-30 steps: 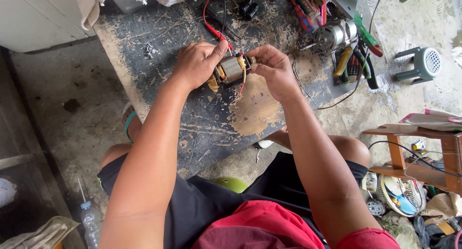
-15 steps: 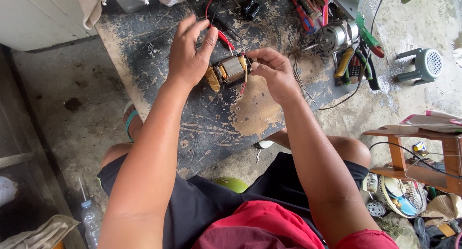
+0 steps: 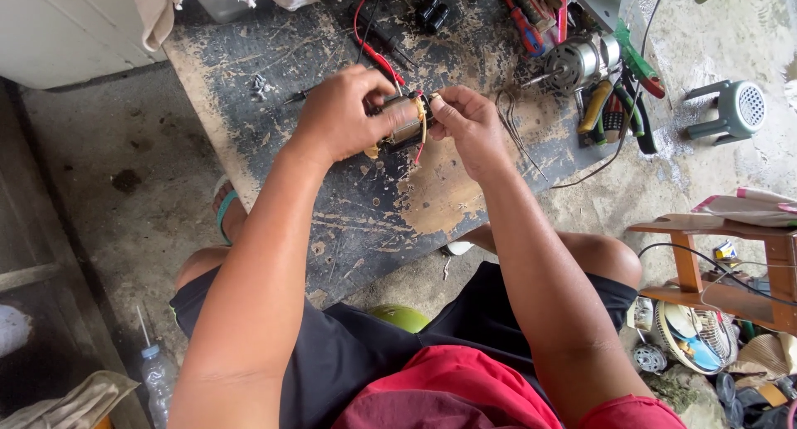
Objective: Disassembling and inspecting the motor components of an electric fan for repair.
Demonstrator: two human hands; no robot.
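Copper-wound small motor stator, a stubby metal core with yellowish insulation and thin red leads, sits gripped between both hands just above the worn black workbench, whose paint has flaked to bare tan patches. Its long axis runs roughly left to right across the bench, one end buried in the left hand, the other facing the right hand. Left fingers are curled firmly around the stator's body; right thumb and fingertips are pinched narrow on its near end, where a wire shows. No box or tray lies on the bench. Beyond the stator, toward the bench's far right corner, lies a silvery cylindrical motor among red- and green-handled hand tools. A red wire trails back from the stator. Off the bench's right edge stands a small grey-green plastic stool on the concrete.
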